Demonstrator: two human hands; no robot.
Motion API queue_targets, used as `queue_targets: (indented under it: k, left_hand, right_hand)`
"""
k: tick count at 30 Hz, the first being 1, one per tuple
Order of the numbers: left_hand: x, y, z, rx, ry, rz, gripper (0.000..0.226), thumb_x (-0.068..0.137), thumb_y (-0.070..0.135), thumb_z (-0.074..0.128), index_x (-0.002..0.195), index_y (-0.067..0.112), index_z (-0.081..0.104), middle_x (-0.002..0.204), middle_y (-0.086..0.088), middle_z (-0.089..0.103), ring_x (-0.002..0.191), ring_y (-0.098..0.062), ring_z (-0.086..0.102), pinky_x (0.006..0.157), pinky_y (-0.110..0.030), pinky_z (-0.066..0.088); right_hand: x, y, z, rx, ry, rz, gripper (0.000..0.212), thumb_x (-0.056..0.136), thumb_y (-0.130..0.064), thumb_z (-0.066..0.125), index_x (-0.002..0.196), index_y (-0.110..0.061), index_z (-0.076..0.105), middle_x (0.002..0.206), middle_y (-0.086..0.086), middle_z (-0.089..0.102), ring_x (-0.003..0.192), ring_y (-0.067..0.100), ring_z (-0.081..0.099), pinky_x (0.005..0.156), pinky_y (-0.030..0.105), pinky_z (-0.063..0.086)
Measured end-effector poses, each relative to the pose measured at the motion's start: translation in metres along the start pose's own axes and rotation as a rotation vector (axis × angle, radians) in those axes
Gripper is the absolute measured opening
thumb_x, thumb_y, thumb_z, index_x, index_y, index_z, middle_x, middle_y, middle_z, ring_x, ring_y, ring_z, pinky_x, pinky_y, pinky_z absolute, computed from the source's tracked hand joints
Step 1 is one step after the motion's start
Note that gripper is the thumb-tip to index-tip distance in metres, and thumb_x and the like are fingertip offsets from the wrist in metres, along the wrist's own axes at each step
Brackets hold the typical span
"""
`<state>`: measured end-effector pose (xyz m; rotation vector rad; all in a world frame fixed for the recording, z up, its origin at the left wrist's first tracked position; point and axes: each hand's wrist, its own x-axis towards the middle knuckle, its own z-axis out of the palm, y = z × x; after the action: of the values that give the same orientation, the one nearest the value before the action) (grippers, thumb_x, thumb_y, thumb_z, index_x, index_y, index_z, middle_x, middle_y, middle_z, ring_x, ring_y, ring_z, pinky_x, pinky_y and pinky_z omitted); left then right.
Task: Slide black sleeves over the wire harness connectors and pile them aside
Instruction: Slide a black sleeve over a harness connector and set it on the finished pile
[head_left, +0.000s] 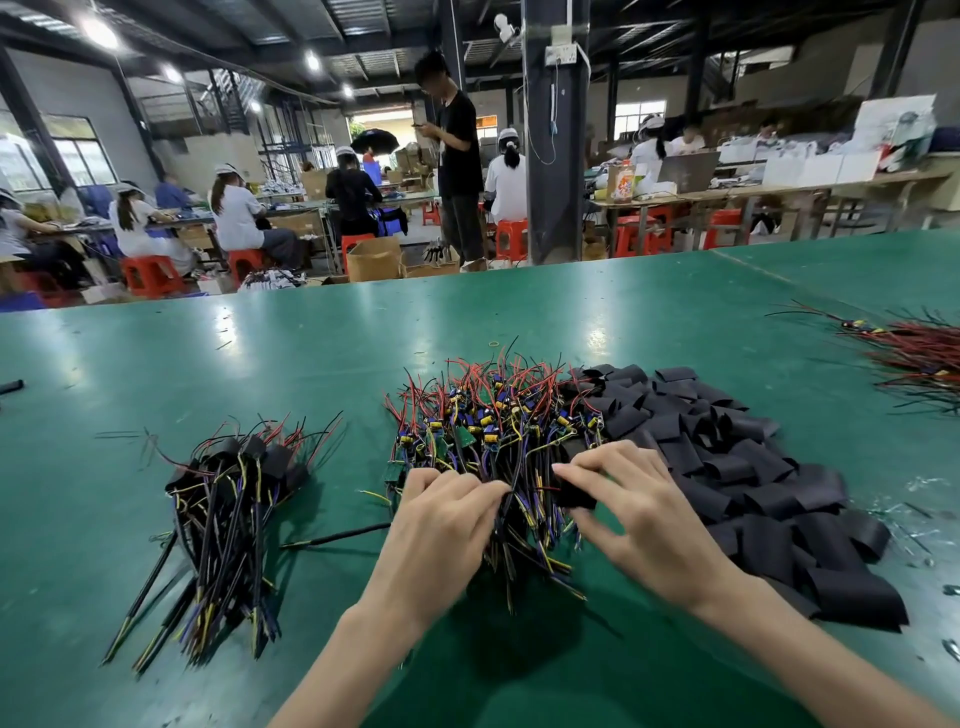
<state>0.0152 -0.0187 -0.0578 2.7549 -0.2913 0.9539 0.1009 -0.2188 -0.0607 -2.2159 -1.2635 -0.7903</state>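
Head view of a green-matted workbench.

**Centre:** a tangled heap of unsleeved wire harnesses, with red, black and yellow leads and small blue and yellow components; it lies straight ahead of me, so either hand can draw from its near edge.

**Right, touching that heap:** a spread pile of flat black tubular sleeves, kept on the side of the hand that picks them.

**Left, well apart:** a smaller pile of finished harnesses, black sleeves already over their connectors and leads pointing near; it is set aside where it cannot mix with the raw stock.

**Far right:** a loose bundle of red wires, not touched by either hand.

**Hands:** my left hand rests on the near end of the central heap; its fingers curl tightly round a few dark leads, which I judge to be one harness being singled out. My right hand pinches one black sleeve just beside those leads; the forefinger lies along its top, the thumb reaches beneath, and the other fingers spread loosely. I cannot tell whether the sleeve's mouth is open, as the picture is blurred there.

**Step in hand, as I judge it:** sleeve and harness are near each other but not yet threaded; they are being brought together.
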Motion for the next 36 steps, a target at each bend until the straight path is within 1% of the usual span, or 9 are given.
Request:
queue_targets:
  k: [4, 9, 13, 15, 19, 23, 29, 32, 36]
  left_hand:
    - [-0.003, 0.017, 0.009, -0.179, -0.037, -0.017, 0.023, 0.090, 0.017, 0.060, 0.112, 0.018, 0.063, 0.084, 0.009, 0.067, 0.078, -0.007, 0.050, 0.081, -0.026, 0.036]
    - [-0.003, 0.018, 0.008, -0.318, -0.067, -0.095, 0.030, 0.088, 0.021, 0.060, 0.117, 0.022, 0.053, 0.094, 0.017, 0.061, 0.091, 0.010, 0.042, 0.086, -0.012, 0.030]
    - [0.000, 0.000, -0.006, -0.256, -0.264, -0.134, 0.054, 0.078, 0.040, 0.061, 0.128, 0.030, 0.044, 0.116, 0.018, 0.049, 0.112, -0.001, 0.038, 0.101, -0.023, 0.027]
    - [0.002, -0.014, -0.017, -0.201, -0.333, -0.178, 0.052, 0.073, 0.039, 0.059, 0.123, 0.034, 0.046, 0.119, 0.017, 0.045, 0.117, -0.006, 0.032, 0.100, -0.027, 0.024]
    - [-0.001, -0.036, -0.030, -0.159, -0.513, -0.271, 0.032, 0.076, 0.033, 0.067, 0.102, 0.043, 0.051, 0.112, 0.015, 0.046, 0.111, -0.006, 0.031, 0.088, -0.026, 0.020]
    - [-0.002, -0.040, -0.025, -0.079, -0.566, -0.243, 0.011, 0.084, 0.039, 0.067, 0.087, 0.042, 0.057, 0.101, 0.016, 0.049, 0.102, -0.007, 0.037, 0.092, -0.030, 0.029]
    - [0.003, -0.036, -0.030, -0.245, -0.386, -0.249, 0.007, 0.085, 0.025, 0.070, 0.081, 0.028, 0.065, 0.082, 0.012, 0.062, 0.088, -0.005, 0.050, 0.082, -0.027, 0.042]
    - [0.005, -0.025, -0.032, -0.291, -0.309, -0.230, 0.020, 0.090, 0.024, 0.064, 0.077, 0.035, 0.052, 0.071, 0.014, 0.057, 0.074, -0.002, 0.049, 0.065, -0.015, 0.036]
    - [0.003, -0.013, -0.028, -0.389, -0.278, -0.218, 0.016, 0.095, 0.032, 0.054, 0.080, 0.029, 0.051, 0.062, 0.014, 0.051, 0.061, -0.003, 0.045, 0.058, -0.016, 0.034]
  right_hand:
    - [0.000, -0.009, 0.004, -0.085, -0.077, -0.115, 0.038, 0.075, -0.013, 0.072, 0.112, -0.005, 0.067, 0.098, 0.004, 0.063, 0.095, 0.023, 0.057, 0.089, 0.033, 0.042]
    - [-0.003, -0.016, 0.007, 0.083, -0.169, -0.083, 0.039, 0.081, -0.005, 0.065, 0.119, -0.002, 0.060, 0.103, 0.006, 0.059, 0.091, 0.023, 0.057, 0.082, 0.028, 0.045]
    - [-0.005, -0.012, 0.009, 0.148, -0.208, -0.030, 0.034, 0.089, -0.014, 0.061, 0.122, -0.005, 0.058, 0.109, 0.004, 0.057, 0.099, 0.022, 0.055, 0.088, 0.027, 0.041]
    - [-0.005, -0.010, 0.010, 0.160, -0.222, -0.015, 0.036, 0.092, -0.018, 0.060, 0.125, -0.006, 0.056, 0.112, 0.003, 0.056, 0.104, 0.020, 0.052, 0.091, 0.026, 0.040]
    - [-0.006, -0.009, 0.009, 0.176, -0.233, 0.001, 0.037, 0.093, -0.021, 0.059, 0.126, -0.007, 0.055, 0.113, 0.002, 0.055, 0.105, 0.017, 0.050, 0.092, 0.020, 0.036]
    - [-0.006, -0.009, 0.009, 0.194, -0.226, 0.010, 0.035, 0.092, -0.019, 0.061, 0.124, -0.008, 0.057, 0.113, 0.000, 0.055, 0.105, 0.016, 0.050, 0.092, 0.021, 0.038]
    - [-0.005, -0.010, 0.005, 0.142, -0.171, 0.011, 0.038, 0.086, -0.024, 0.067, 0.121, -0.012, 0.061, 0.108, -0.004, 0.061, 0.095, 0.018, 0.058, 0.078, 0.037, 0.049]
    - [-0.003, -0.009, 0.002, 0.159, -0.090, 0.036, 0.039, 0.084, -0.025, 0.068, 0.120, -0.012, 0.063, 0.107, -0.005, 0.063, 0.092, 0.014, 0.059, 0.079, 0.034, 0.046]
    - [-0.001, -0.009, -0.002, 0.166, 0.017, 0.059, 0.040, 0.081, -0.027, 0.066, 0.118, -0.012, 0.065, 0.108, -0.006, 0.064, 0.095, 0.006, 0.053, 0.083, 0.028, 0.040]
